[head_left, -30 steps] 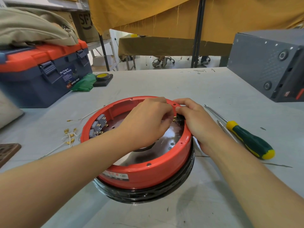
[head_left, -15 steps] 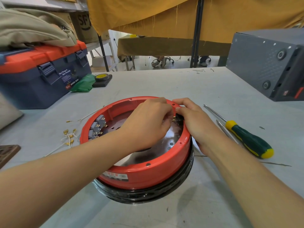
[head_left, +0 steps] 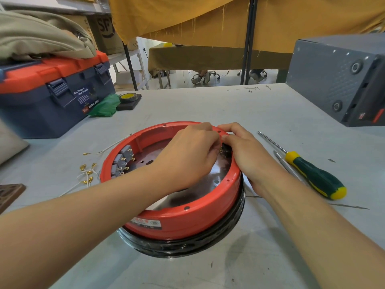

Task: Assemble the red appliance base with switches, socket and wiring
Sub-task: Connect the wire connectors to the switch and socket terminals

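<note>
I am curling my left hand (head_left: pixel 187 155) inside the round red plastic appliance base (head_left: pixel 183 217) and my right hand (head_left: pixel 248 155) over its far-right rim, both pinching the small black socket (head_left: pixel 226 148) sitting between my fingertips against the inner wall.

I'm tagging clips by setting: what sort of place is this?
Probably a workshop or assembly bench: a toolbox, a screwdriver and loose wires lie on the table around a red base.

a workshop: a scuffed grey worktable (head_left: pixel 208 105) carries a blue and orange toolbox (head_left: pixel 52 90), a green-handled screwdriver (head_left: pixel 312 174), a tape roll (head_left: pixel 127 97) and loose crimped wires (head_left: pixel 86 174), with a grey metal machine (head_left: pixel 337 78) at its right.
</note>
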